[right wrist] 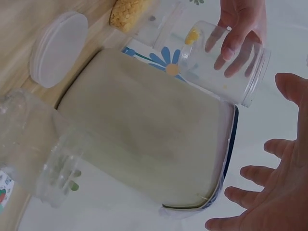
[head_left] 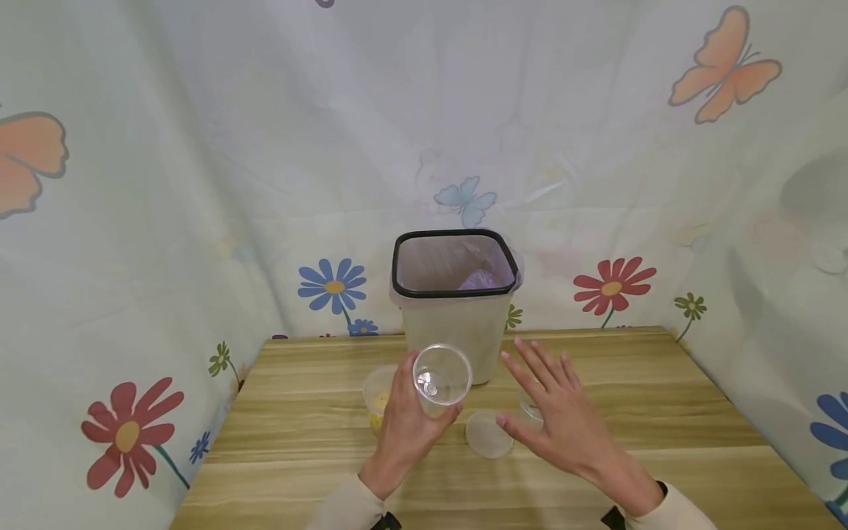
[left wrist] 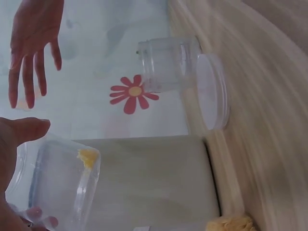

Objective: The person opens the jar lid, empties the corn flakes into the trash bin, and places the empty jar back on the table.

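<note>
My left hand (head_left: 407,430) grips a clear plastic jar (head_left: 437,377) above the table, its mouth tilted up toward the head camera. A small yellow clump (left wrist: 88,157) sticks at the bottom of this jar. With fingers spread, my right hand (head_left: 564,421) hovers to the right and holds nothing. Partly hidden behind it, a second clear jar (left wrist: 168,65) stands uncapped on the table. Between the hands lies a round whitish lid (head_left: 489,434). Behind my left hand stands another clear jar with yellow bits (right wrist: 127,15) in its lower part.
A pale waste bin (head_left: 457,331) with a black rim and a thin purplish liner (head_left: 480,280) stands just beyond the hands. The wood-grain table (head_left: 298,427) meets a hanging cloth (head_left: 331,147) printed with flowers and butterflies at the back and sides.
</note>
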Demonstrator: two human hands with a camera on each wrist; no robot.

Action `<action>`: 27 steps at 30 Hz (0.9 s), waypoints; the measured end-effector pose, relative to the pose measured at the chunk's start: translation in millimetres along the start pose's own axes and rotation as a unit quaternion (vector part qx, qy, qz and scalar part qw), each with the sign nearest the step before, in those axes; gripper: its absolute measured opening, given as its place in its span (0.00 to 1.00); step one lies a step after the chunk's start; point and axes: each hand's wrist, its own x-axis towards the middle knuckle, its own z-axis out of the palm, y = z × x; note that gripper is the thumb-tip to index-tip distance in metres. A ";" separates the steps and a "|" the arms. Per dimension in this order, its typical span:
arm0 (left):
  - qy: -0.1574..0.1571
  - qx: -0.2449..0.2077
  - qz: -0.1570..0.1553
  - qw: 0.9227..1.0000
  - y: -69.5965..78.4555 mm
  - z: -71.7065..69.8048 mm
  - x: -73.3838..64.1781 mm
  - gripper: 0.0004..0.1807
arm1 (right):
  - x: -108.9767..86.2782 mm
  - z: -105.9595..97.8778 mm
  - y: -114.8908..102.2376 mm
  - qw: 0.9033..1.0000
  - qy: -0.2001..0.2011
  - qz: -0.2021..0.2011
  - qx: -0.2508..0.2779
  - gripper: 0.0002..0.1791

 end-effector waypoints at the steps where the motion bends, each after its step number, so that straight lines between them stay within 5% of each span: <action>1: 0.002 -0.003 -0.003 1.000 -0.6 1.4 -1.1 0.58 | -1.1 1.8 0.0 1.000 -0.001 0.001 -0.001 0.47; 16: -0.017 -0.028 -0.039 0.999 -8.5 17.0 -16.5 0.57 | -16.3 20.9 -2.8 1.000 -0.007 0.018 0.004 0.46; 27: -0.073 -0.065 -0.068 0.993 -14.3 30.9 -25.5 0.57 | -18.3 28.4 -4.5 1.000 -0.004 0.008 0.002 0.46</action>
